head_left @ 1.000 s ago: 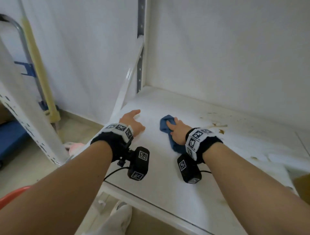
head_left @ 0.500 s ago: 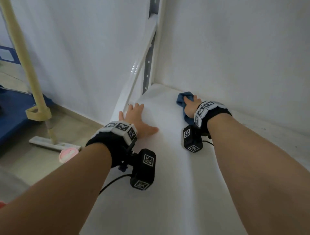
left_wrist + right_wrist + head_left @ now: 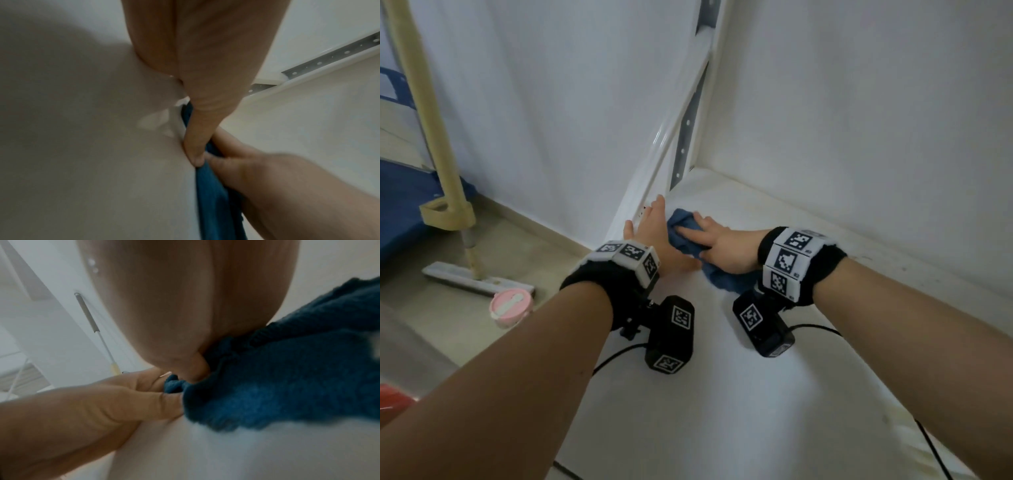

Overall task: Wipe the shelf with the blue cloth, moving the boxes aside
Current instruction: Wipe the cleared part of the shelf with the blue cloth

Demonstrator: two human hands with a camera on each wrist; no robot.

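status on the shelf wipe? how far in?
Done: no boxes in view; the shelf near the front edge looks clean. In hand: right hand presses the blue cloth flat near the back-left corner, left hand resting flat beside it. Left: specks along the back wall to the right remain.

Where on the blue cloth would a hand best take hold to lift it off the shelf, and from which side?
Best guess: the bunched near end of the blue cloth, trailing toward the right wrist, taken from above with a pinching grip. The right hand lies flat on its far half and the left hand rests on the shelf against its left edge, so only the near-right folds are free and raised enough to pinch.
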